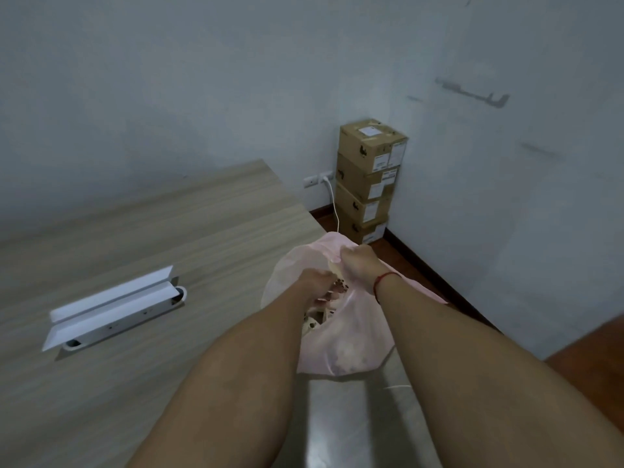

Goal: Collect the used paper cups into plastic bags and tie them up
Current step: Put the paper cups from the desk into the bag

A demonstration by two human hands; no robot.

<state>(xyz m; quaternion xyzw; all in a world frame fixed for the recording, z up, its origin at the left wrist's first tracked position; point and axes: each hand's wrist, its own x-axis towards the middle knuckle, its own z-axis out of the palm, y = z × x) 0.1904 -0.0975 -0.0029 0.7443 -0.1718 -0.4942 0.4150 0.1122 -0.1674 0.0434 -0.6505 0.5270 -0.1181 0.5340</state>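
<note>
Dim, cool, even light, its source outside my view. I see only faint, diffuse shadows on the pale blue-grey painted wall (202,79). A soft vertical sheen runs down the glossy grey surface (337,417) at the bottom. The whole frame is soft: the translucent pink plastic bag (354,332) and the stacked brown cardboard boxes (368,180) lack crisp edges. Wide-angle distortion tilts the light wood-grain tabletop (135,231).

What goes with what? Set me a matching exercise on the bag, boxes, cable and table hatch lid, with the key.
1 plastic bag
2 cardboard boxes
3 white cable
4 hatch lid

A stacked in the corner
B plugged into the wall socket
C gripped by the right hand
D flipped open on the table

Pairs: 1-C, 2-A, 3-B, 4-D
</note>
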